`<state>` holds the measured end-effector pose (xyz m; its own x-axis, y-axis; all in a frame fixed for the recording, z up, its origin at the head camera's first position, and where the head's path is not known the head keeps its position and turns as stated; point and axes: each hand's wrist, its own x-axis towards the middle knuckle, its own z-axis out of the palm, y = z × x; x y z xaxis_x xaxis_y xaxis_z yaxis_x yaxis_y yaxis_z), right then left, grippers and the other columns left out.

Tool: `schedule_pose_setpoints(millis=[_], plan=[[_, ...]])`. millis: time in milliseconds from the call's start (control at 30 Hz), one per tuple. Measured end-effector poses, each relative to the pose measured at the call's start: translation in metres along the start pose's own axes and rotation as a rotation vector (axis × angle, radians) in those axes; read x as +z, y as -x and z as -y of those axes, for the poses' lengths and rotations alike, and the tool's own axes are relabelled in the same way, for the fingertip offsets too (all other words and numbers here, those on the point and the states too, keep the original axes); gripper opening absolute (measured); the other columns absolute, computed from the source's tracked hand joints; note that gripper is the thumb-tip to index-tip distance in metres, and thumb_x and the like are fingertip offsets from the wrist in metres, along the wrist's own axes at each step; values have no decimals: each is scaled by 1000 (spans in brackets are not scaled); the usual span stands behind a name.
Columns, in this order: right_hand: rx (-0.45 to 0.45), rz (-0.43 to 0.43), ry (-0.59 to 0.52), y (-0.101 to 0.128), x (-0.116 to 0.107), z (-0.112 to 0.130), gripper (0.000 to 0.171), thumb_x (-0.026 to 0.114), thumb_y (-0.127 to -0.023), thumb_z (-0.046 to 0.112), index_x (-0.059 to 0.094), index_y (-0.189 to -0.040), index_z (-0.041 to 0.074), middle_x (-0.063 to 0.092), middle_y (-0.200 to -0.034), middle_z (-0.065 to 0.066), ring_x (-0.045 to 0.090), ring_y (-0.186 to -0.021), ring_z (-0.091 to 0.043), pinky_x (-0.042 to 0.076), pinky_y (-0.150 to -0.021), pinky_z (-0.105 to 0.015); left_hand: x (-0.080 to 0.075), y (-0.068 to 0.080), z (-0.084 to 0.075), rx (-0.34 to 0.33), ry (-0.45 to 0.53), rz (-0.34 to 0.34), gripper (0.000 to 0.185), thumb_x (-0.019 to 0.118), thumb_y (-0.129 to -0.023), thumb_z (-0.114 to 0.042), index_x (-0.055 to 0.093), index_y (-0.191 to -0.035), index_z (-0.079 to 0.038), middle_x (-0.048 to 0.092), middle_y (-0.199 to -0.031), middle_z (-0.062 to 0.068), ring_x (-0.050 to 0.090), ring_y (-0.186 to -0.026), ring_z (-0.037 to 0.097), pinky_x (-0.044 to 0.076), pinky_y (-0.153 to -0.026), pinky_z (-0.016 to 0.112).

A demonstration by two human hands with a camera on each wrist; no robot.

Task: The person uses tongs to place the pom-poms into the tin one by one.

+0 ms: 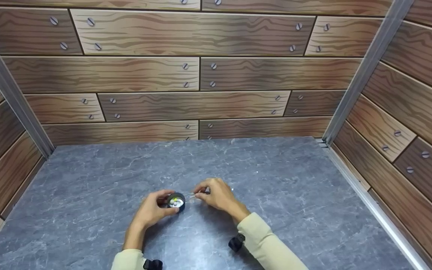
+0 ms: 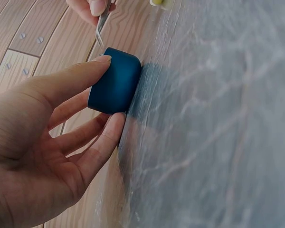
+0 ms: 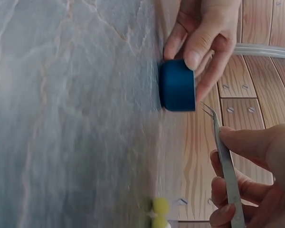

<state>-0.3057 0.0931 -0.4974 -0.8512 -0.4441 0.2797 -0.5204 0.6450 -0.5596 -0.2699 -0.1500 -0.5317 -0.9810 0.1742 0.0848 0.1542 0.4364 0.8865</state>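
My left hand (image 1: 150, 210) grips a small round blue cup (image 3: 177, 88) standing on the table, thumb on one side and fingers on the other. Inside it, the head view shows small white and yellow pieces (image 1: 176, 201). My right hand (image 1: 218, 193) pinches a pair of metal tweezers (image 3: 229, 178) between thumb and fingers, to the right of the cup. The slightly parted, bent tips of the tweezers sit just off the cup's rim, with nothing visible between them. Yellow balls (image 3: 160, 206) lie on the table beside my right hand, mostly hidden from the head view.
A grey marble-patterned tabletop (image 1: 99, 180) spreads around both hands. Wood-print panels (image 1: 197, 75) wall it in at the back and sides, with metal posts (image 1: 369, 56) at the corners. A tiny white speck (image 1: 257, 172) lies farther back on the right.
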Motion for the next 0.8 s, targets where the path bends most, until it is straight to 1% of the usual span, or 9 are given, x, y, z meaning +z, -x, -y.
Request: schedule_pose_setpoints(millis=[133, 333, 433, 567, 700, 800], plan=[[1, -4, -14, 2, -6, -6, 7, 79, -89, 13, 83, -95, 12, 79, -89, -5, 70, -80, -20, 47, -68, -23, 0, 1, 0, -1, -1, -8, 55, 89, -78, -8, 69, -128, -1, 73, -123, 21, 69, -111, 35, 54, -101, 53], [15, -12, -2, 7, -14, -15, 6, 79, -89, 12, 83, -94, 11, 77, -86, -5, 58, -71, -8, 44, -63, -22, 1, 0, 1, -21, -13, -10, 55, 89, -77, -9, 70, -128, -4, 73, -123, 18, 68, -111, 33, 54, -100, 52], [10, -14, 1, 9, -17, -20, 7, 79, -89, 11, 83, -94, 10, 77, -86, -5, 61, -72, -12, 45, -63, -23, 2, 0, 1, -29, -12, -11, 55, 89, -77, -8, 70, -129, -5, 73, -123, 17, 68, -112, 33, 54, -100, 51], [21, -13, 8, 12, -22, -26, 7, 79, -89, 12, 83, -94, 11, 78, -88, -5, 67, -79, -20, 46, -66, -24, 2, 1, 0, -42, -15, -16, 54, 89, -78, -9, 70, -129, -6, 72, -123, 17, 67, -111, 31, 54, -99, 51], [30, -16, 25, 14, -27, -32, 6, 79, -89, 12, 83, -93, 11, 79, -90, -4, 68, -80, -19, 47, -67, -24, 2, 1, -1, -45, -18, -14, 54, 89, -79, -10, 69, -129, -5, 72, -123, 18, 67, -111, 31, 54, -99, 50], [24, -26, 35, 15, -29, -35, 6, 78, -88, 10, 83, -93, 10, 79, -91, -5, 69, -81, -19, 49, -69, -27, 1, 0, -1, -41, -16, -14, 54, 88, -79, -10, 69, -129, -5, 72, -124, 18, 68, -112, 32, 54, -99, 50]])
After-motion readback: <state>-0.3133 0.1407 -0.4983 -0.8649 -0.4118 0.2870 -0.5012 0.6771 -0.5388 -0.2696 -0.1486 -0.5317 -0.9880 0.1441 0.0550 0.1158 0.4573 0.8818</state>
